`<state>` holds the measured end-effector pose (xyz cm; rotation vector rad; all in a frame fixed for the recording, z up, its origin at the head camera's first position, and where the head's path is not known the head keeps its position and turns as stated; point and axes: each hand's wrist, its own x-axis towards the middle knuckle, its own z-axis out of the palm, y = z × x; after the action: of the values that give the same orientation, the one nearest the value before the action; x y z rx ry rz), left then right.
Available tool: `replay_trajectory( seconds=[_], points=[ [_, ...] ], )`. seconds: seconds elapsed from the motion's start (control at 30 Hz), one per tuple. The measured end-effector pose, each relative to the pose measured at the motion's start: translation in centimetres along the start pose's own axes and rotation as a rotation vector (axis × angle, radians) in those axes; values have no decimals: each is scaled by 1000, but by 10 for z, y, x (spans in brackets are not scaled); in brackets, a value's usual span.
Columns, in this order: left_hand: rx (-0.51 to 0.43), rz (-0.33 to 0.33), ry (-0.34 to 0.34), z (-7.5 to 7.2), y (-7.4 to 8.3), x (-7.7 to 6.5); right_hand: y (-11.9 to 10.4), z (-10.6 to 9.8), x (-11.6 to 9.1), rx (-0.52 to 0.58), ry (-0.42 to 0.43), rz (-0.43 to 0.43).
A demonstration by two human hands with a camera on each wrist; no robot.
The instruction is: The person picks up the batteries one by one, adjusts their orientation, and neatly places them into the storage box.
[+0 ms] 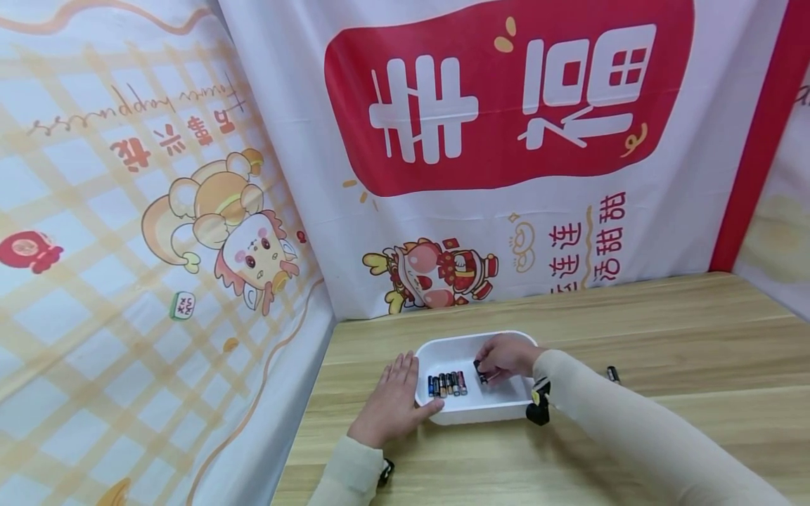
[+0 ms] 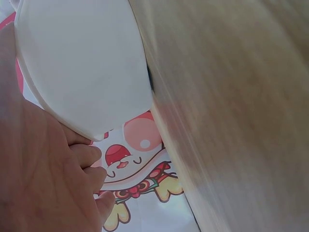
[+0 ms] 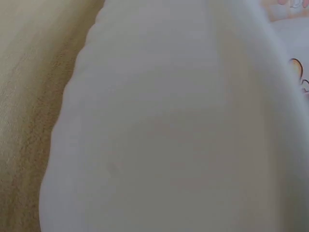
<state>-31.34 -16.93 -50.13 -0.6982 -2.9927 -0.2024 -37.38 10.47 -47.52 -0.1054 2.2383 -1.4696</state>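
Observation:
A white plastic tray (image 1: 468, 416) sits on the wooden table, its outer wall filling much of both wrist views. Several small batteries (image 1: 446, 384) lie side by side in its left half. My left hand (image 1: 394, 400) rests on the tray's left end, fingers stretched along the rim and thumb over the near corner; the left wrist view shows this hand (image 2: 53, 159) against the wall. Inside the right half, my right hand (image 1: 508, 357) pinches a dark battery (image 1: 479, 372) between thumb and fingers. The tray's wall hides that hand in the right wrist view.
Another dark battery (image 1: 612, 374) lies on the wooden table (image 1: 683, 344) to the right of the tray, near the right forearm. Printed cloth hangs behind the table (image 1: 506, 204) and along its left side (image 1: 190, 281).

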Motion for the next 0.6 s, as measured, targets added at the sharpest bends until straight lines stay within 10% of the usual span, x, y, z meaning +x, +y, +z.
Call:
replay_trajectory(
  seconds=[0.6],
  points=[
    [2,11,9,0,0,2,-1,18,11,-19,-20,-18]
  ],
)
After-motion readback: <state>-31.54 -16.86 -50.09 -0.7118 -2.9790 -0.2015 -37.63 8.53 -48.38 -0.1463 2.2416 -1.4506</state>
